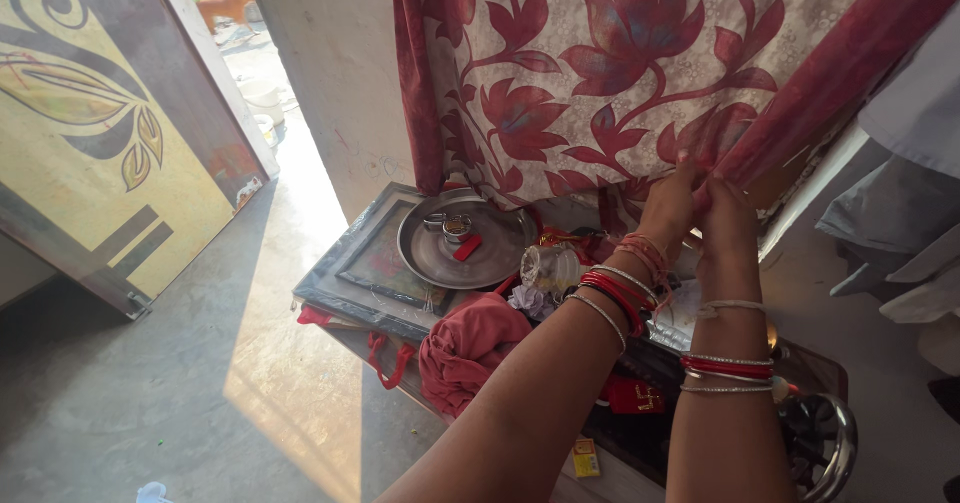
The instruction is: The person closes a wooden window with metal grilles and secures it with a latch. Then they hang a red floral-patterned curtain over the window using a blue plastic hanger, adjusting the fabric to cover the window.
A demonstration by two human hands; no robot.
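Observation:
A white curtain (600, 73) with large red flowers hangs in front of me, its dark red edge (840, 73) pulled down to the right. My left hand (668, 203) and my right hand (728, 225) are raised side by side, both pinching the gathered lower edge of that curtain. Red and silver bangles ring both wrists. Below my arms a round steel plate (430, 253) rests on a dark framed board (350, 268); a small steel cup and a red piece lie in the plate. A clear glass jar (552, 267) lies tipped beside it.
A crumpled red cloth (470, 348) lies at the board's front edge. A steel vessel (835, 443) sits at the lower right. A painted door (90, 133) stands open on the left, with sunlight on the concrete floor (200, 393). Pale cloth (900, 213) hangs on the right.

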